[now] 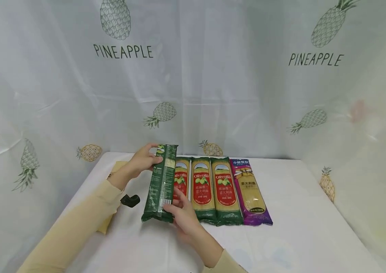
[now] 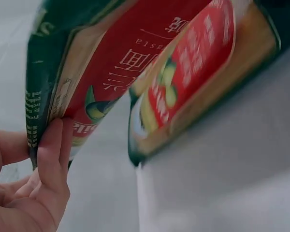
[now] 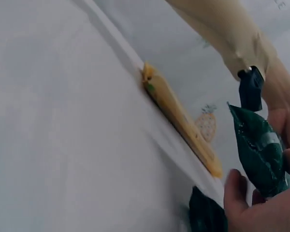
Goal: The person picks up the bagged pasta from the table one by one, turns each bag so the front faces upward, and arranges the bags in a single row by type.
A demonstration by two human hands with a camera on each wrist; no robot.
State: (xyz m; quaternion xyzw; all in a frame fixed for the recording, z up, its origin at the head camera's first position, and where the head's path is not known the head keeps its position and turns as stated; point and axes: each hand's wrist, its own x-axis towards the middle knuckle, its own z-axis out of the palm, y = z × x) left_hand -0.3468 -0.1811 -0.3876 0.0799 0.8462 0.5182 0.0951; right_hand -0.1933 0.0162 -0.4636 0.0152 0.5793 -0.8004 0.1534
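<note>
Green pasta packet [image 1: 161, 180] is held between my hands: left hand [image 1: 141, 160] pinching its side toward the far end, right hand [image 1: 185, 217] toward the near end, opened only to its thickness. Probably light, slick-skinned, stiff yet brittle inside; both ends deserve support. Three matching packets [image 1: 202, 186] lie just beyond my right hand.

Four green pasta packs [image 1: 202, 185] crowded mid-frame! | one purple pack [image 1: 251, 191] sat right of centre | one yellow pack [image 1: 104, 227] lay lower left | two hands [image 1: 142, 160] showed | eight printed pineapples [image 1: 164, 112] appeared
</note>
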